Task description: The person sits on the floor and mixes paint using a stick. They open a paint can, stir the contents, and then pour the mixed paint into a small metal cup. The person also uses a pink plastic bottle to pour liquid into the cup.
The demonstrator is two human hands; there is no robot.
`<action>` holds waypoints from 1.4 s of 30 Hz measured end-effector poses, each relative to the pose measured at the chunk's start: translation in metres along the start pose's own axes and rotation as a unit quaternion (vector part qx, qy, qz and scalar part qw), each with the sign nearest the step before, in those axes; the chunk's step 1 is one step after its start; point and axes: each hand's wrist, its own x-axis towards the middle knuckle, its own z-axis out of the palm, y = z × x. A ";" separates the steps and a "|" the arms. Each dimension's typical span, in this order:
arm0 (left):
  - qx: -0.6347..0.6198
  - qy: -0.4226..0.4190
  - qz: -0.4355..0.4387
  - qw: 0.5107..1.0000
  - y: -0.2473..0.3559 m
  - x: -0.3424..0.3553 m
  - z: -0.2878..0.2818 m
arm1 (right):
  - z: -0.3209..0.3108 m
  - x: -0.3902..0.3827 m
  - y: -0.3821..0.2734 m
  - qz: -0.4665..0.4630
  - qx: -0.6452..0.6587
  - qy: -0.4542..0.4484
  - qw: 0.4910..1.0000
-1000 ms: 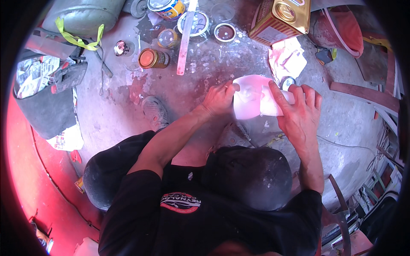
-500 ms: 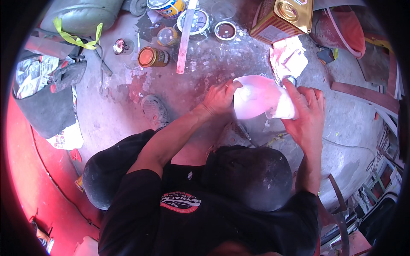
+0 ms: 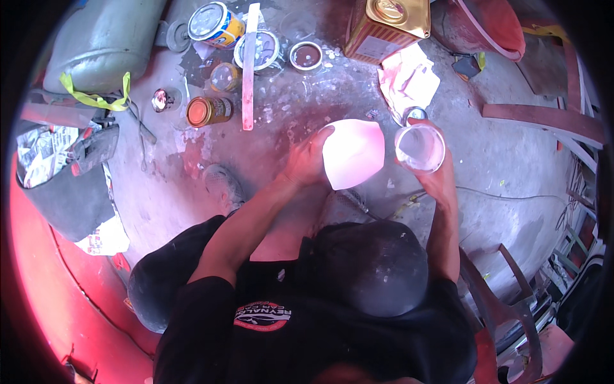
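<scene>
My left hand (image 3: 309,157) is closed on the edge of a curved white sheet (image 3: 354,153), which looks like paper; its bright surface hides detail. To its right, my right hand (image 3: 441,182) wraps around a clear plastic cup (image 3: 420,148). The cup's mouth faces up toward me, and a whitish film coats its inside. Sheet and cup are apart. Just beyond the cup, a small round metal-rimmed container (image 3: 414,115) sits by a crumpled white cloth or paper (image 3: 409,80).
On the stained concrete floor are an orange-lidded tin (image 3: 209,111), open paint cans, a dark-filled round container (image 3: 306,56) and a flat stick (image 3: 249,70) lying across one can. Beyond stand a gold square tin (image 3: 387,32) and a grey tank (image 3: 102,41). A wooden frame (image 3: 543,120) lies right.
The white sheet and the cup have moved apart. My right hand has turned the cup so its mouth now shows. The whole view has shifted slightly.
</scene>
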 end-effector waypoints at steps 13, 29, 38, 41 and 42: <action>-0.049 0.033 0.056 0.997 -0.004 -0.017 -0.006 | 0.121 0.115 0.098 -0.057 -0.083 -0.041 0.994; -0.037 0.035 0.056 0.997 0.006 -0.014 -0.010 | 0.056 0.087 0.083 0.089 0.006 -0.067 0.994; -0.391 0.031 -0.193 0.899 0.009 -0.005 0.010 | 0.025 0.022 -0.030 0.128 -0.111 -0.155 0.973; -0.065 -0.020 -0.041 0.997 -0.001 -0.002 0.000 | 0.032 0.018 -0.016 0.126 -0.051 -0.099 0.986; -0.067 -0.024 -0.057 0.996 0.003 -0.001 -0.003 | 0.031 0.018 -0.012 0.136 -0.028 -0.091 0.986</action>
